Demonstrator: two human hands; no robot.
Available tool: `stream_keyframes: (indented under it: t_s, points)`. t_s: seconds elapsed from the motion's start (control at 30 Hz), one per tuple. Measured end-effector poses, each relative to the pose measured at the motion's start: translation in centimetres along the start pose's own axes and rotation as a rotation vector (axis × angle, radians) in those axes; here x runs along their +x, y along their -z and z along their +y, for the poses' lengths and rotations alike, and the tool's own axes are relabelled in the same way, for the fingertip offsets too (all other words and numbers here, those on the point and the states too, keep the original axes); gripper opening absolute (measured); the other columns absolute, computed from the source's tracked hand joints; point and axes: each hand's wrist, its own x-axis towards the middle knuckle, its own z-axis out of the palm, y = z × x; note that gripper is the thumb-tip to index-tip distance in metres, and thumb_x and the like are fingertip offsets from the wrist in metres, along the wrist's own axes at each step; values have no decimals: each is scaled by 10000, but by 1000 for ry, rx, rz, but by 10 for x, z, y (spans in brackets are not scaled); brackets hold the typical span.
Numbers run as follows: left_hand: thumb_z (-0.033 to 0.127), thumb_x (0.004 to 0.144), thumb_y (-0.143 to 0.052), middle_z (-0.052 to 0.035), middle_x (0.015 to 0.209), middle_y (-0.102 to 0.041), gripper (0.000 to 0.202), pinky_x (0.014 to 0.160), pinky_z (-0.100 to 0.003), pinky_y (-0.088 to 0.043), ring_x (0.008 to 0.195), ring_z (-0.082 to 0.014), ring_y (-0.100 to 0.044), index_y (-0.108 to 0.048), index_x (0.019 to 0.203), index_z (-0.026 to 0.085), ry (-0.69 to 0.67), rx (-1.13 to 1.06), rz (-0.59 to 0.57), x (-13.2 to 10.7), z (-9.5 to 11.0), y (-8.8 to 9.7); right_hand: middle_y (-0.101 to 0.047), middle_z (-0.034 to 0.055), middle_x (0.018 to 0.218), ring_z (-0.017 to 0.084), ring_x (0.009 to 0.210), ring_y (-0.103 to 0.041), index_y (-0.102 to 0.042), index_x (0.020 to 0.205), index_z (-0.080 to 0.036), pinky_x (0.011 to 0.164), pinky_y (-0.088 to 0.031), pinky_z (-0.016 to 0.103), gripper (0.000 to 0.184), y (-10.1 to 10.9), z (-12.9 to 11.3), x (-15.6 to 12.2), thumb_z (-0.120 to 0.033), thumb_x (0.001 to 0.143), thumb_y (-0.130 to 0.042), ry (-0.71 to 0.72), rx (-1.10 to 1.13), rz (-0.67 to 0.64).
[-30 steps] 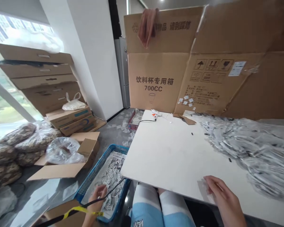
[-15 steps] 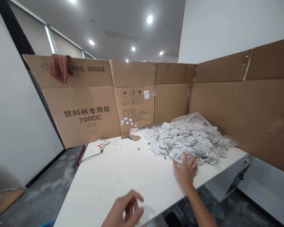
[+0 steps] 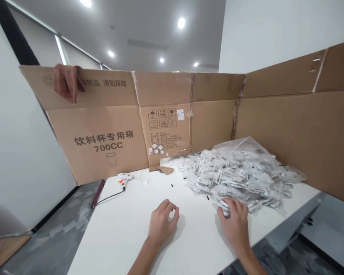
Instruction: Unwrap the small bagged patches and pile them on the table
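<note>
My right hand [image 3: 236, 221] is closed around a small clear bag with a white and grey piece in it [image 3: 224, 207], at the near edge of a large heap. The heap of small clear bags [image 3: 235, 172] holds many white and grey pieces whose kind I cannot make out. My left hand [image 3: 163, 221] is over the middle of the white table [image 3: 126, 233], apart from the heap. Its fingers are loosely curled, thumb and forefinger tips close together, and nothing shows between them.
A white glue gun [image 3: 125, 179] with a black cord lies at the table's far left. Cardboard panels [image 3: 106, 122] stand along the back and right. A reddish-brown glove or cloth [image 3: 67, 82] hangs over the left panel. Small black pieces [image 3: 208, 198] and a cardboard scrap [image 3: 164, 169] lie on the table.
My left hand has moved forward over the table from the near edge. My right hand has closed on a small bag at the heap's edge. The view has shifted slightly.
</note>
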Motion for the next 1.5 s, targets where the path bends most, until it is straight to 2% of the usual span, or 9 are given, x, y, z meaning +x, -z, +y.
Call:
stream_keyframes:
  t_s: [0.1, 0.23, 0.3, 0.53, 0.73, 0.93, 1.13, 1.33, 1.5]
  points:
    - [309, 1014, -589, -38, 939, -665, 113, 673, -320, -513, 784, -189, -662, -625, 1109, 258, 77, -95, -54, 3, 11, 3, -710, 108, 1073, 327, 1070, -599, -696, 1048, -233, 967, -478, 460, 202, -7, -38, 3, -400, 945, -650, -106, 295, -107]
    - [386, 892, -767, -141, 1422, -582, 790, 1014, -451, -562, 1250, -298, -628, -381, 1573, 276, 47, -308, -167, 1, 18, 2, -713, 47, 971, 257, 944, -630, -690, 998, -236, 853, -495, 350, 275, -49, -98, 11, -506, 948, -677, -263, 747, -450]
    - [330, 875, -776, -151, 1514, -518, 882, 1102, -489, -523, 1365, -321, -563, -313, 1626, 290, 89, -348, -163, -4, 13, 0, -676, 13, 855, 219, 819, -597, -667, 916, -227, 770, -479, 319, 363, -76, -118, 17, -589, 943, -661, -322, 894, -552]
    - [130, 914, -593, -57, 1149, -686, 316, 934, -374, -547, 1047, -221, -669, -648, 1199, 255, 361, -334, -41, -12, -16, -8, -500, -37, 653, 178, 678, -460, -505, 722, -246, 642, -375, 295, 572, -145, -115, 28, -782, 920, -527, -477, 924, -471]
    - [166, 923, -542, -22, 904, -683, 140, 750, -310, -523, 813, -185, -647, -661, 885, 231, 505, -272, 93, -5, -17, -10, -661, 4, 768, 202, 723, -609, -614, 894, -239, 645, -476, 299, 507, -165, -88, 32, -744, 896, -576, -497, 928, -534]
    - [233, 955, -526, -75, 1022, -644, 197, 802, -358, -528, 978, -244, -637, -718, 910, 244, 566, -74, 315, -2, -20, -4, -741, 88, 1132, 272, 992, -703, -645, 1128, -246, 843, -593, 427, 387, -167, -81, 39, -531, 868, -615, -360, 927, -578]
    - [287, 971, -521, -37, 895, -646, 224, 739, -333, -509, 734, -187, -598, -741, 946, 251, 560, -155, 322, 4, -18, 0, -701, 111, 1123, 339, 1171, -582, -735, 1038, -235, 1121, -430, 558, 298, -138, -88, 48, -404, 794, -706, -149, 761, -481]
    - [423, 1011, -492, -9, 828, -685, 229, 698, -333, -571, 678, -184, -662, -610, 1081, 240, 703, -685, 345, 6, -16, 0, -661, 19, 808, 166, 658, -604, -666, 892, -226, 609, -490, 285, 339, -101, -119, 47, -546, 985, -607, -42, 916, -770]
    - [320, 922, -553, -38, 900, -672, 105, 795, -360, -574, 848, -215, -657, -598, 936, 227, 571, -815, 260, 7, -13, 10, -678, 7, 764, 140, 482, -572, -691, 1067, -226, 360, -378, 219, 529, -107, -132, 35, -716, 868, -698, -563, 1244, -1107]
